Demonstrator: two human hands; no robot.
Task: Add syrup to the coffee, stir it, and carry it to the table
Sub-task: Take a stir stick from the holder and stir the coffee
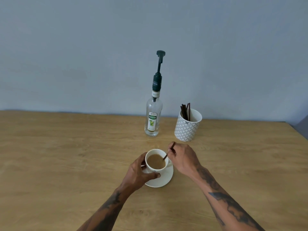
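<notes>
A pale grey wall backs a wooden table [66, 155]. Near its front edge a white coffee cup [155, 161] sits on its saucer [162, 180]. The left hand [139, 174] has its grip clamped around the cup; the right hand [182, 158] pinches a dark stir stick [168, 153] dipped in the coffee. Behind stand a Teisseire syrup bottle [153, 117] with pump and a patterned pot [187, 126] of sticks.

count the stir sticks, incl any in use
About 6, though the bunch overlaps and may hide some. One stick is in the right hand, its tip in the coffee. About five sticks stand in the patterned pot beside the bottle.
</notes>
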